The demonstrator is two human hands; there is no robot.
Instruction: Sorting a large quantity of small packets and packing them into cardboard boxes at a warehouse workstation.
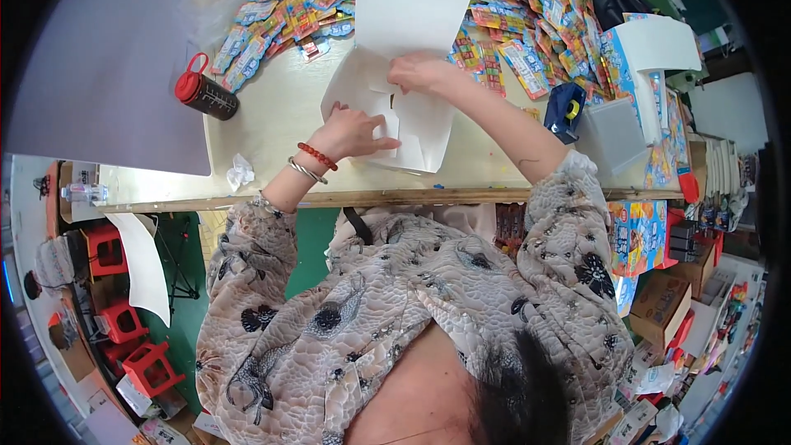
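Note:
A white cardboard box [416,8] stands in front of me with its tall lid panel raised at the far side. White flaps [409,133] lie inside it, around a small dark gap in the bottom. My left hand [356,132] reaches over the box's left wall, its fingers apart and touching the flaps. From the right comes my right hand [422,74], its fingers bent and pinched together at a flap near the far wall. The fingertips of the right hand are partly hidden.
Heaps of colourful small packets [301,8] cover the table's far side. A black bottle with a red lid [208,99] stands at left, near crumpled tissue [240,172]. A blue tape dispenser [565,112] and a clear plastic sheet [614,136] are at right.

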